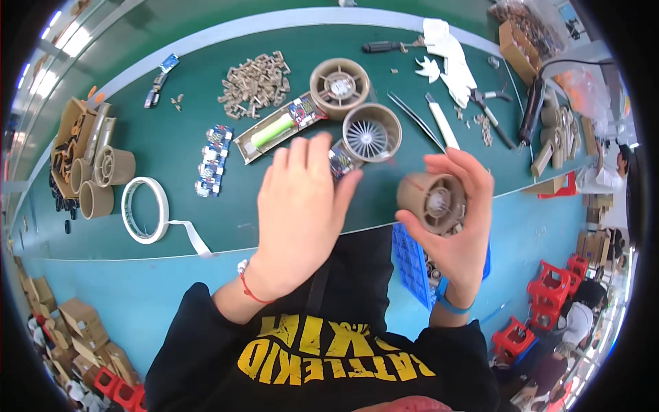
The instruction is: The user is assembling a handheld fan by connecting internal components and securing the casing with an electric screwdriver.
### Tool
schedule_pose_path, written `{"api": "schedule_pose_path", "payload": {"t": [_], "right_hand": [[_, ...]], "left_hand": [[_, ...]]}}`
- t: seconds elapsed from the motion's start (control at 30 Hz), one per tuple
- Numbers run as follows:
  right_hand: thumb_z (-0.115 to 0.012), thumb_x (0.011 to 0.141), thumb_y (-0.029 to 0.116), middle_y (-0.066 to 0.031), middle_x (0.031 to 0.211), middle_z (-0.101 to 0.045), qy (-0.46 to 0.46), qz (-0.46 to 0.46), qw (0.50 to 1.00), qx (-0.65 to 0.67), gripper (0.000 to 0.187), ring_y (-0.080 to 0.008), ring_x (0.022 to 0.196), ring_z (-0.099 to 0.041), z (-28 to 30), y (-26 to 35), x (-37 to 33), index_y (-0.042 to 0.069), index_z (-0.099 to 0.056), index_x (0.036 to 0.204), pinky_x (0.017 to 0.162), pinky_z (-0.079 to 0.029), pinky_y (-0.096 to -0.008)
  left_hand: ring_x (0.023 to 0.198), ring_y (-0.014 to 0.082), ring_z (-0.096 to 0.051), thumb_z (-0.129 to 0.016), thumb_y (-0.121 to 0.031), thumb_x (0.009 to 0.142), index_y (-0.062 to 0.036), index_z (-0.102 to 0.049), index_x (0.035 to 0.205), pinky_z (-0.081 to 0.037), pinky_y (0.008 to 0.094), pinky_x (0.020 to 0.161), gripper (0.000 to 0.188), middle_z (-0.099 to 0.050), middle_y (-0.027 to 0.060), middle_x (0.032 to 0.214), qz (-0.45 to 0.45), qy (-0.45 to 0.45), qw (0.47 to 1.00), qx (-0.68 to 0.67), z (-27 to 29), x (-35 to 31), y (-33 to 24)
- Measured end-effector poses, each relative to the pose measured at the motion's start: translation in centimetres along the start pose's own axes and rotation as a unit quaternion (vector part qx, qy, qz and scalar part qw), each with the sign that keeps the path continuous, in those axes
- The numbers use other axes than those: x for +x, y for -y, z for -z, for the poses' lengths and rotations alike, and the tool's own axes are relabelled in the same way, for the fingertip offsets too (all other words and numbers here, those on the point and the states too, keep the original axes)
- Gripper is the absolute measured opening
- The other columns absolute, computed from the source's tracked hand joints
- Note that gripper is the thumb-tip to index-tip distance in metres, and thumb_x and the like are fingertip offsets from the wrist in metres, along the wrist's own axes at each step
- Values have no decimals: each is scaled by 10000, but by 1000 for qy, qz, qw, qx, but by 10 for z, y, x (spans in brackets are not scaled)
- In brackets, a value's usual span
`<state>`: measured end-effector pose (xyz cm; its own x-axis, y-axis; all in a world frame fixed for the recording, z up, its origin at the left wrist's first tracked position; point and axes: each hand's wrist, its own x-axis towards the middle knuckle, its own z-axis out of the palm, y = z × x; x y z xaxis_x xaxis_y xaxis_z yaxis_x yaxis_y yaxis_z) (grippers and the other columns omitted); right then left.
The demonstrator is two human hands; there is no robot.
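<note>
My right hand [463, 220] is curled around a beige round fan housing [419, 193] with a motor in its middle, held over the table's front edge. My left hand [302, 202] is stretched out, thumb apart, above a handle with a small circuit board [340, 162]; whether it touches it is hidden. That handle runs to a round housing with radial white blades [371, 132]. Just behind lies another fan unit: a housing with an open hub [339, 84] and a handle shell [240, 145] holding a green battery [272, 130] and a circuit board.
Tweezers [417, 121], a white-handled knife [441, 120], pliers [494, 117] and a screwdriver [381, 47] lie behind. Beige clips [255, 84], circuit boards [214, 161] and a tape roll [144, 210] are leftward. A blue crate [412, 264] stands below the table edge.
</note>
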<state>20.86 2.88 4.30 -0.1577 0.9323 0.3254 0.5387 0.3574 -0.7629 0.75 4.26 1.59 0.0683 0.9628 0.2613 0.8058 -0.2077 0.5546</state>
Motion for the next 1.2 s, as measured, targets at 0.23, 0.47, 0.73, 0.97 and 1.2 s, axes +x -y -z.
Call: {"api": "schedule_pose_path", "payload": {"t": [0.23, 0.47, 0.73, 0.97, 1.2], "right_hand": [[-893, 601, -35, -128, 1429, -497, 84, -67, 994, 35, 953, -250, 1235, -584, -4, -15, 4, 63, -426, 1426, 1018, -482, -377], [-662, 982, 302, -141, 1236, -642, -185, -80, 969, -146, 441, -198, 1163, -601, 95, -83, 32, -1, -589, 1293, 978, -469, -314], [-638, 867, 592, -300, 1180, -661, -151, -316, 800, -488, 750, -466, 1110, -636, 203, -228, 127, 29, -525, 1350, 974, -481, -519], [-667, 945, 303, -84, 900, -670, -255, -214, 939, 88, 371, -134, 745, -639, 202, -210, 120, -14, -619, 1132, 619, -484, -262], [-538, 1021, 329, -23, 862, -425, -5, 4, 801, 598, 654, -129, 747, -394, 151, -42, 81, -36, -306, 1511, 689, -389, -268]], "left_hand": [[1087, 342, -573, -590, 106, 773, 3, -568, 1240, -444, 416, 952, 478, -592, 180, 1182, -119, -152, 971, -144, 9, -16, -13], [1231, 334, -499, -788, -30, 694, -31, -544, 1358, -378, 435, 1038, 707, -554, 113, 1360, -162, 36, 976, -143, -2, -27, -41], [1030, 294, -548, -812, -12, 683, -74, -603, 1279, -442, 408, 894, 634, -596, 84, 1159, -129, 22, 984, -122, -14, -22, -42], [826, 249, -519, -860, -55, 636, -122, -667, 1123, -454, 357, 750, 528, -543, 51, 953, -111, 1, 986, -120, -13, -23, -40], [966, 279, -485, -870, -69, 626, -140, -652, 1168, -437, 397, 832, 589, -544, 63, 1173, -130, -50, 971, -194, -25, -26, -38]]}}
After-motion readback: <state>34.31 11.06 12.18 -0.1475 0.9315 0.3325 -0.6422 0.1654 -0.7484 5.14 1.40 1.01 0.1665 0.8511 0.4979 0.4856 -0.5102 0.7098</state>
